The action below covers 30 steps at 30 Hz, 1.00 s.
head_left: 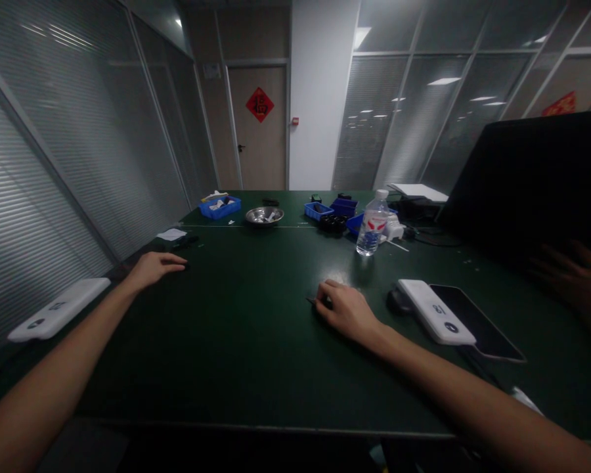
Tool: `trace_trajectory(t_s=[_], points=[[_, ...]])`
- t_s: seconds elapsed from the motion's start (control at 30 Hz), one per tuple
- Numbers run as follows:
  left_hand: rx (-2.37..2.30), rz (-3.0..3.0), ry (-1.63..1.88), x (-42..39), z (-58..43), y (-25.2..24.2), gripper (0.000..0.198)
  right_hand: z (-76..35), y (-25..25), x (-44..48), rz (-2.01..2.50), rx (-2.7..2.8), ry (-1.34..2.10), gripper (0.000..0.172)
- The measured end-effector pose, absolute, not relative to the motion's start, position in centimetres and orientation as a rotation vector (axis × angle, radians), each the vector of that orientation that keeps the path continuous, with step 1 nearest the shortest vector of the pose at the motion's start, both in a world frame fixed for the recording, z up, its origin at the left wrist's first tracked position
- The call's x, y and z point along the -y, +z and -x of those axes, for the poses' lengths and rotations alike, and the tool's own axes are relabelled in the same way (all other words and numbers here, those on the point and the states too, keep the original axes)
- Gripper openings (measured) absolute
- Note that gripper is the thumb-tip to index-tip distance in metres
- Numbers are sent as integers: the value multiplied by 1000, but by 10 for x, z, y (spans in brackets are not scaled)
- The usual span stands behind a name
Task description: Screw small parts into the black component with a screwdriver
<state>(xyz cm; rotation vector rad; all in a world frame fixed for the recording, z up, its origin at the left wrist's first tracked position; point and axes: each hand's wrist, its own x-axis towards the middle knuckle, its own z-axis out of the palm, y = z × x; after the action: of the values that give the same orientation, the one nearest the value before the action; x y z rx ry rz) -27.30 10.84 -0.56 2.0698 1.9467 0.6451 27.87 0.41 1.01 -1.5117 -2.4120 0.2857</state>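
Above the left side of the dark green table (246,328), my left hand (155,268) reaches in with fingers nearly closed together. A tiny black piece (187,267) shows at its fingertips, too small to name. My right hand (345,307) rests on the table right of the middle, fingers curled into a pinch. From between its thumb and forefinger sticks a small dark pointed piece (310,299), whose kind I cannot make out. A clear water bottle (372,226) with a white cap stands upright beyond my right hand.
A metal bowl (264,217) and blue trays (220,207) with small items stand at the back. White power banks (436,312) lie on both sides, the right one against a dark phone (477,322). Another person's hand (578,272) is at the right, before a black monitor (532,190).
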Motion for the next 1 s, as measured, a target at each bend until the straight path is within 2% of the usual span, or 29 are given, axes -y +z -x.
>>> trace_trajectory(t_s=[0.3, 0.77, 1.0], points=[[-1843, -2102, 760, -111, 267, -11, 62, -277, 14, -1, 1492, 2398, 314, 15], [-1901, -2233, 725, -100, 245, -16, 40, -276, 17, 0, 1516, 2410, 327, 14], [-1818, -2398, 787, -105, 241, -21, 45, -277, 12, -3, 1504, 2405, 298, 14]])
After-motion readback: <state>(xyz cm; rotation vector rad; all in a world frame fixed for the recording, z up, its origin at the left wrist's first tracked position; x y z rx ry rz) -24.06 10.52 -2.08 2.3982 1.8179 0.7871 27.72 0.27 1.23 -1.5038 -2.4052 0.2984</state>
